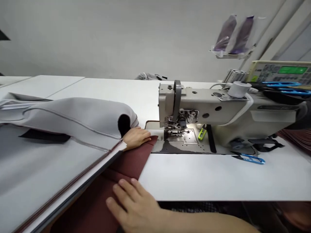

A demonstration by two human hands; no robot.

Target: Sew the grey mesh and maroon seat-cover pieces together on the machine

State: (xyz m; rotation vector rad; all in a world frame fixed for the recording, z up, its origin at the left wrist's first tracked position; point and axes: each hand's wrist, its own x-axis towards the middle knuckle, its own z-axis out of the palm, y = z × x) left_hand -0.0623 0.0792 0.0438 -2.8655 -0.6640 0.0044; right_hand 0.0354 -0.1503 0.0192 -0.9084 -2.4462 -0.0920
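Observation:
My left hand (136,137) lies flat with its fingers stretched out, resting on the corner of a dark red leather-like panel (132,161) just left of the sewing machine's needle area (178,127). A large grey padded cover (73,119) with stitched seams is folded over that wrist. My right hand (132,204) rests palm down with its fingers spread on the same red panel near the table's front edge. The grey cover's layered edge (97,165) runs diagonally between the two hands.
An industrial sewing machine (218,110) stands on the white table (206,174), its lamp lit. Blue thread snips (252,158) lie in front of it. A control panel (282,71), blue scissors (284,84) and hanging thread cones (233,34) are at the right.

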